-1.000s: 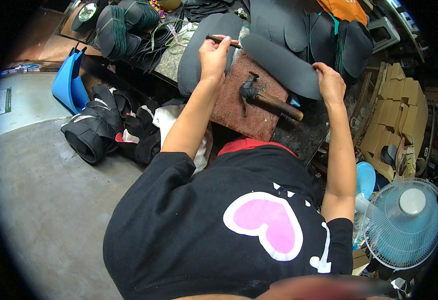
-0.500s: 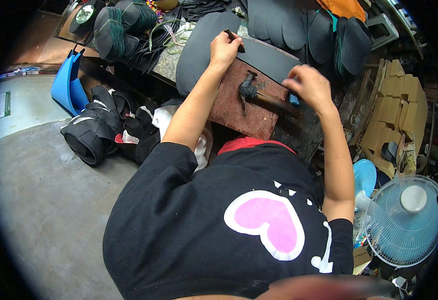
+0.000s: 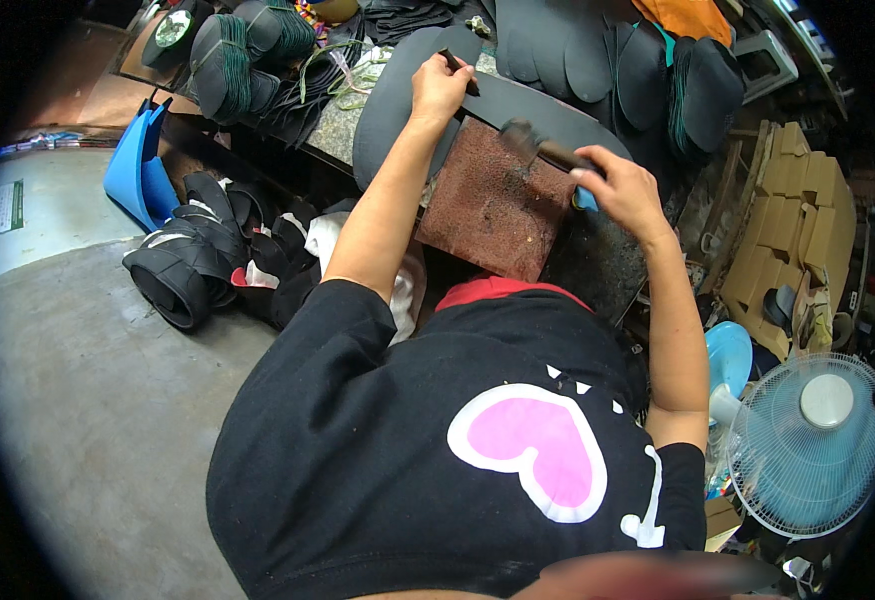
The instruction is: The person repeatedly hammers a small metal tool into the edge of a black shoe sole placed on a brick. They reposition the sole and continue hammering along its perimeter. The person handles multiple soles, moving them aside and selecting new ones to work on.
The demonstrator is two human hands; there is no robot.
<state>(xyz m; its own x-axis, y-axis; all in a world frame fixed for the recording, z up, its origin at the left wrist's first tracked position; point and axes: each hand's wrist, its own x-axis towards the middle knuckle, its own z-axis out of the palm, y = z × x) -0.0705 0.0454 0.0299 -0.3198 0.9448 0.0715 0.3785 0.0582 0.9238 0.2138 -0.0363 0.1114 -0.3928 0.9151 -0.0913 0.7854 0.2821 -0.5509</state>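
A small dark tool is held in the left hand, pressed against a dark rubber sheet that lies across the far edge of a reddish-brown block on the tabletop. A hammer is gripped by its handle in the right hand, its dark head raised just above the sheet and blurred, so its shape is hard to make out. A bit of blue shows under the right hand, but what it belongs to cannot be told.

Behind the sheet, flat black sole-shaped cutouts are stacked, some bundled with green cord. More bundles are seen at the upper left beside loose green cord. To the left of the person, black rubber pieces are heaped on the floor next to a blue dustpan and a white cloth. At the right, brown cardboard pieces are piled, and a pale blue fan stands near the right elbow.

Much of the lower picture is covered by a black shirt with a pink heart; the near edge of the tabletop is hidden behind it. The bottom edge is blurred.
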